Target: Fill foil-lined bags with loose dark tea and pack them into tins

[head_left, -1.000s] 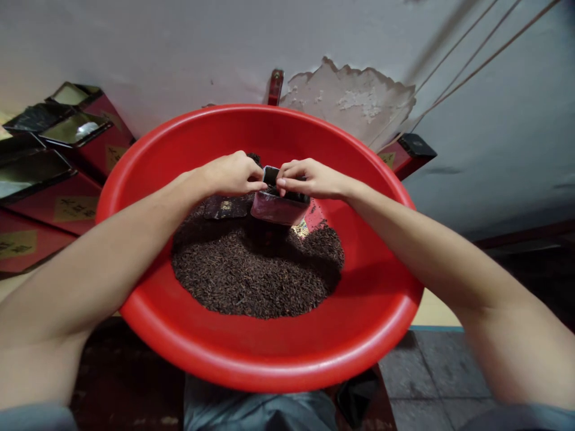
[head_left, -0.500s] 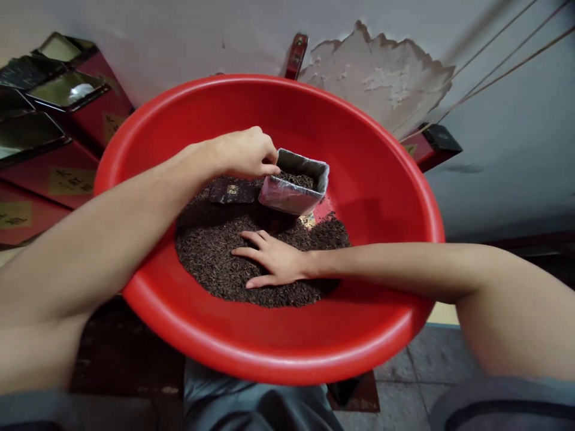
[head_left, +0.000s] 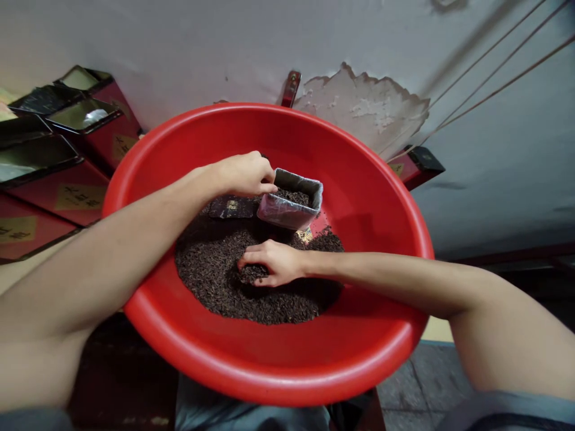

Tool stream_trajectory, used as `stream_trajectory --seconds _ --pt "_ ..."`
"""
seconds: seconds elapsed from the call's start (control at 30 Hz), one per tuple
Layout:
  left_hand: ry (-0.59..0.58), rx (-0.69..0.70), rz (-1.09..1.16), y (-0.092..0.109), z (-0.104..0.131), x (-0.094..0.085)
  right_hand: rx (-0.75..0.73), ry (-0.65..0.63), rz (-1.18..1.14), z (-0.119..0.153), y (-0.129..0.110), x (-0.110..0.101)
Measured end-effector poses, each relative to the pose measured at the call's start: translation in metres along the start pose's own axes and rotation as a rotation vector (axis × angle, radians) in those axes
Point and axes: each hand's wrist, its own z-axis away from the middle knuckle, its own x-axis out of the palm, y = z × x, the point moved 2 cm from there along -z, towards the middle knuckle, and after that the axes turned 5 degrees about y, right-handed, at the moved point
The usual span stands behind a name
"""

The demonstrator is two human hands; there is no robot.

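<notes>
Dark loose tea leaves [head_left: 211, 275] lie heaped in the bottom of a large red basin [head_left: 269, 371]. My left hand [head_left: 251, 175] pinches the left rim of a rectangular tin [head_left: 287, 212], which holds some of the leaves and looks covered in shiny clear film. My right hand [head_left: 278, 263] is down in the heap in front of the tin, its fingers curled around a clump of tea leaves. A dark lid [head_left: 231, 207] with a gold mark rests among the leaves, left of the tin. Part of a red and gold surface shows beneath the tin.
Several open red and black tins [head_left: 76, 191] with gold labels stand at the left. Behind the basin is a wall with a peeling patch [head_left: 363, 105]. Strings [head_left: 485, 90] run down at the right to a red box [head_left: 415, 164] with a black end.
My right hand has gone from spread fingers on top of the leaves to fingers curled around some of them. My left hand still holds the tin's rim. The camera view has shifted slightly.
</notes>
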Motion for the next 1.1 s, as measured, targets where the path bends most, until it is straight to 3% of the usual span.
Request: stream_trajectory --seconds 0.13,0.23,0.33,0.47,0.57,0.63,0.8,0.93,1.1 --pt "0.006 0.008 0.011 -0.001 -0.001 0.001 -0.083 0.032 -0.08 -0.005 -0.014 -0.033" --pt "0.004 0.003 0.03 -0.002 -0.001 0.002 -0.12 0.159 -0.201 -0.003 -0.027 -0.062" --pt "-0.002 -0.007 0.051 -0.002 -0.001 0.001 -0.035 0.391 -0.316 0.004 -0.027 -0.095" --pt "-0.004 -0.027 0.046 0.0 -0.001 0.001 0.173 0.814 -0.42 0.018 -0.001 -0.129" --pt "-0.012 -0.017 0.05 0.002 -0.001 0.001 0.246 1.115 -0.422 0.026 0.031 -0.137" --pt "-0.022 -0.018 0.032 0.003 -0.002 0.001 0.286 1.236 -0.384 0.028 0.051 -0.135" --pt "-0.021 -0.04 0.028 0.002 -0.001 0.001 0.351 1.333 -0.336 0.025 0.078 -0.127" --pt "-0.009 -0.02 0.045 0.001 -0.001 0.001 0.335 1.37 -0.31 0.025 0.077 -0.128" --pt "-0.028 -0.048 0.066 0.002 -0.001 0.0 0.337 1.304 -0.37 0.023 0.071 -0.128"
